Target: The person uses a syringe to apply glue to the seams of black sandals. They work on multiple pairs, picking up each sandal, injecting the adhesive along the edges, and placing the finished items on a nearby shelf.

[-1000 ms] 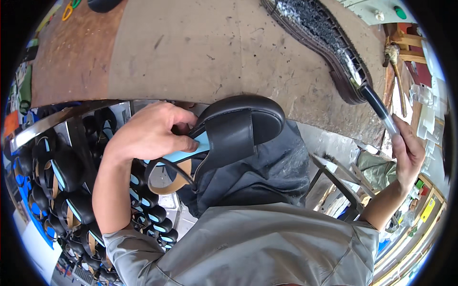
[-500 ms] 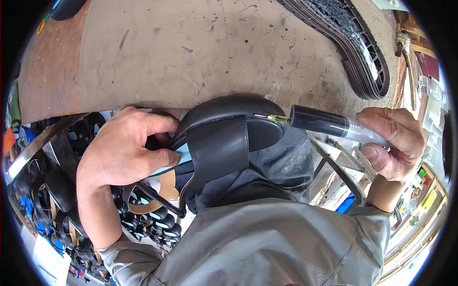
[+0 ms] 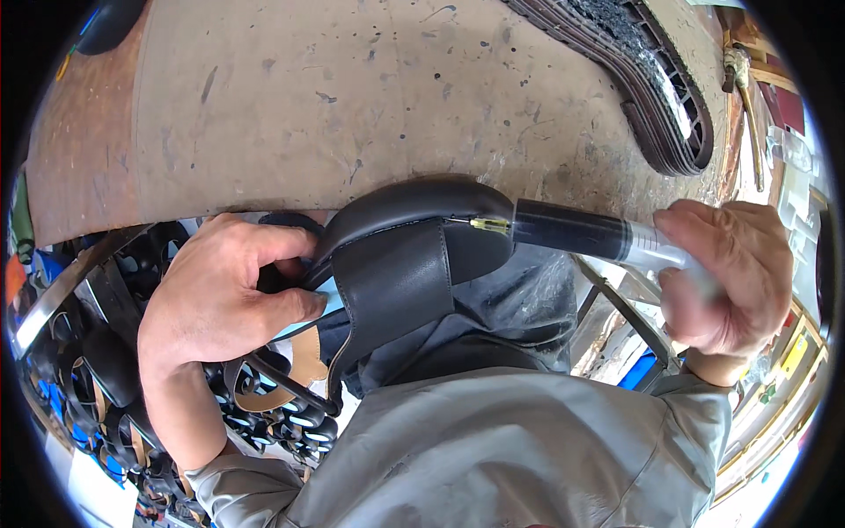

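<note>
A black sandal (image 3: pixel 392 273) with a wide leather strap lies sideways over my lap, against the table's near edge. My left hand (image 3: pixel 233 286) is closed on its left end, thumb and fingers gripping near a light-blue patch. In my right hand (image 3: pixel 726 273) is a large syringe (image 3: pixel 590 236), filled with dark liquid and held level, the fingers wrapped about its rear part. Its yellow-based needle (image 3: pixel 480 223) points left, the tip at the seam where the strap meets the sole. A loose strap with a tan lining hangs below my left hand.
Stacked brown shoe soles (image 3: pixel 660 123) lie at the table's far right. The worn table (image 3: pixel 290 106) has dark specks. Many black sandals (image 3: pixel 106 352) are piled low on the left, beside a metal strip (image 3: pixel 70 286). A hammer (image 3: pixel 744 97) and shelves stand on the right.
The syringe has moved left, and its needle tip now sits further along the seam by the strap. My right thumb is blurred. The left hand keeps its grip on the sandal.
</note>
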A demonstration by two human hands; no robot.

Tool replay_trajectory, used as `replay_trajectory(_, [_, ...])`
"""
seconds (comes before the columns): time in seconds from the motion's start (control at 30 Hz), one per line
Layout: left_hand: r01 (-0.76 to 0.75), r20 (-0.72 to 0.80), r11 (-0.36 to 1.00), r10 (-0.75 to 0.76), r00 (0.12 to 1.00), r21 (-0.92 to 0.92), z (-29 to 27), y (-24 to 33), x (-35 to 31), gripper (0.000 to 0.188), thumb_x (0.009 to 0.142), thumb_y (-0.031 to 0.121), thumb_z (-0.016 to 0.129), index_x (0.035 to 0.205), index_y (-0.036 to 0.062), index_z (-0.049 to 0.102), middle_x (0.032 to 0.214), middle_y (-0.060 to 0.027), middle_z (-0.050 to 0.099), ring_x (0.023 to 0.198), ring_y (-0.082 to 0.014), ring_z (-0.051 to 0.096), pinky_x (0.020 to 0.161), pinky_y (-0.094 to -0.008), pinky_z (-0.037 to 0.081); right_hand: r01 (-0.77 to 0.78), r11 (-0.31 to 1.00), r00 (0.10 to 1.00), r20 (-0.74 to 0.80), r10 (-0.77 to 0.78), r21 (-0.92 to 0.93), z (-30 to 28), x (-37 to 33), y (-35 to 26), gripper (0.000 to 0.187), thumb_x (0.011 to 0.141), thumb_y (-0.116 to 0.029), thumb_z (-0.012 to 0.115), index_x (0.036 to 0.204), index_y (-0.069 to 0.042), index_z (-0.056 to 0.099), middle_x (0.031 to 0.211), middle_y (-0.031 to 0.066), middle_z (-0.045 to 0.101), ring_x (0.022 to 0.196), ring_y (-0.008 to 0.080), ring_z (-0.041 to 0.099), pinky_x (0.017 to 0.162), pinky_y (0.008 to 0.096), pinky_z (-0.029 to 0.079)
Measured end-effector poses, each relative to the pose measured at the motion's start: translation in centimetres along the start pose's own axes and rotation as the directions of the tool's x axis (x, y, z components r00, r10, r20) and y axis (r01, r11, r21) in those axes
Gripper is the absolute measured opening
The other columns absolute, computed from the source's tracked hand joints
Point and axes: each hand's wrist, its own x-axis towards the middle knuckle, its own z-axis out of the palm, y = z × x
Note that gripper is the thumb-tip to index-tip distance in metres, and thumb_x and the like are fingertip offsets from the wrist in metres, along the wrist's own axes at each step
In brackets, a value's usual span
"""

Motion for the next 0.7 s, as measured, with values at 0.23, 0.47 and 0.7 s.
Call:
replay_trajectory(0.23, [0.002,0.015,1.0,-0.002,1.0,-0.007,-0.2,0.3,0.0,0.023,0.063,0.015,0.069,0.081,0.0028,0.065,0.067,-0.0131,0.064,0.061,-0.0267,0.063,0.058,-0.0326,0.046,0.033,0.989,0.997,0.073,-0.023,-0.147,-1.6,-0.2,-1.5,0.029,0.07,-0.022,0.066,0.086,0.002,0.068,0.076,0.0131,0.067,0.062,0.0219,0.06,0.067,0.0341,0.043])
replay_trajectory(0.47, [0.006,0.005,0.999,-0.006,1.0,-0.046,0.4,0.1,-0.1,0.023,0.062,0.013,0.069,0.082,0.0017,0.065,0.065,-0.0134,0.064,0.06,-0.0252,0.063,0.057,-0.0316,0.047,0.046,0.983,0.996,0.081,-0.032,-0.176,-1.7,-1.1,-1.6,0.028,0.072,-0.021,0.065,0.088,0.002,0.067,0.077,0.0131,0.068,0.063,0.022,0.061,0.067,0.0339,0.044])
replay_trajectory(0.7, [-0.031,-0.019,0.99,0.028,0.999,-0.135,1.6,-0.8,-0.3,0.025,0.062,0.013,0.07,0.083,-0.0003,0.065,0.066,-0.013,0.064,0.06,-0.0212,0.064,0.059,-0.0293,0.048,0.005,0.979,0.998,0.064,0.009,-0.205,-1.6,-2.1,-1.9,0.027,0.076,-0.021,0.063,0.087,0.003,0.067,0.076,0.0136,0.067,0.06,0.0212,0.059,0.065,0.0328,0.043])
